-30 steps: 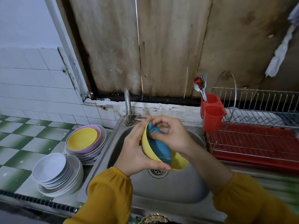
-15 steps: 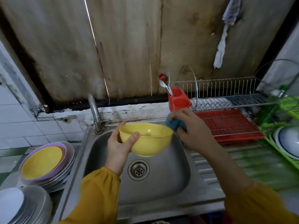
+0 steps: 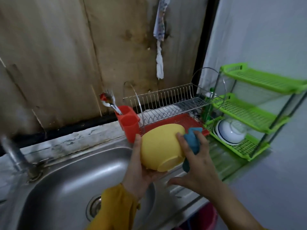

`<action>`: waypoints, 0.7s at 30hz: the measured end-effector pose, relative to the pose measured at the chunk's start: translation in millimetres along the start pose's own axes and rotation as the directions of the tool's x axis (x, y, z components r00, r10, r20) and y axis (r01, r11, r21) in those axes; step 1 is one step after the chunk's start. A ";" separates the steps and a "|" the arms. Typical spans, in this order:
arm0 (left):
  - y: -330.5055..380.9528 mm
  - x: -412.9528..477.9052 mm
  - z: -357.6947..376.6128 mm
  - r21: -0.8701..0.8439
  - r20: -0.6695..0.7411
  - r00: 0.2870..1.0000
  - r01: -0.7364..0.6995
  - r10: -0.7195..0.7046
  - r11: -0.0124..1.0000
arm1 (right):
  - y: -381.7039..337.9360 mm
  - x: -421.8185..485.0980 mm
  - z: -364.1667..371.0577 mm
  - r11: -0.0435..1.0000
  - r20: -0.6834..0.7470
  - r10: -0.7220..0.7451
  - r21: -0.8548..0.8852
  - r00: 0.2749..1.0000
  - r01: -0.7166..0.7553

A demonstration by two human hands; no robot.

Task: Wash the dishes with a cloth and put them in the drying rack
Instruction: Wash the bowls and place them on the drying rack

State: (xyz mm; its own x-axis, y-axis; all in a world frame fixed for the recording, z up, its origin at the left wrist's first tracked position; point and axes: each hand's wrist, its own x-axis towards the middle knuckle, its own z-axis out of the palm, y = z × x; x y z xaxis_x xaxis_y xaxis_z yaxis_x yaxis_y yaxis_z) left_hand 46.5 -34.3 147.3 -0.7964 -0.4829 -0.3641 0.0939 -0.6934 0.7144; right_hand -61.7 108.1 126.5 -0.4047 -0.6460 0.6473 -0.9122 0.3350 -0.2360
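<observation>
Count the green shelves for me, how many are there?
3, stacked at the right: the top shelf, the middle shelf, and the bottom shelf, which holds white dishes. None looks hidden.

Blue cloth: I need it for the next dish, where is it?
Head view, right of centre: the right hand holds the blue cloth beside the yellow bowl, in front of the drying rack.

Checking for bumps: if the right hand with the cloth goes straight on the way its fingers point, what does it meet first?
Probably the drying rack's red tray, just beyond the right hand and blue cloth; depth is unclear.
</observation>
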 end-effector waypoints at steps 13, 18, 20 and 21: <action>-54.8 105.4 144.9 0.575 0.615 0.761 -0.613 0.208 0.541 | 144.4 18.1 -53.9 0.778 -0.258 0.628 0.166 0.734 -0.606; -57.5 157.6 182.8 0.562 0.826 0.554 -0.825 0.104 -0.063 | 192.8 31.8 -57.5 0.576 -0.135 0.807 0.391 0.574 -0.718; -56.7 178.2 198.1 0.509 0.860 0.496 -0.824 0.118 -0.247 | 208.6 35.8 -56.3 0.519 -0.095 0.839 0.438 0.536 -0.734; -57.8 186.8 207.7 0.482 0.875 0.464 -0.814 0.135 -0.326 | 216.4 37.6 -55.0 0.490 -0.077 0.853 0.459 0.516 -0.741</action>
State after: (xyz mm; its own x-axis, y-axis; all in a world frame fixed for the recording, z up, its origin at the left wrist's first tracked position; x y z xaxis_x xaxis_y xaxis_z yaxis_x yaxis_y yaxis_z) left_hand -231.7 26.6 162.1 -0.8800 0.1504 0.4505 0.3296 0.8764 0.3512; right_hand -270.8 194.0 139.7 -0.9821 0.0054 0.1885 -0.1763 0.3284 -0.9280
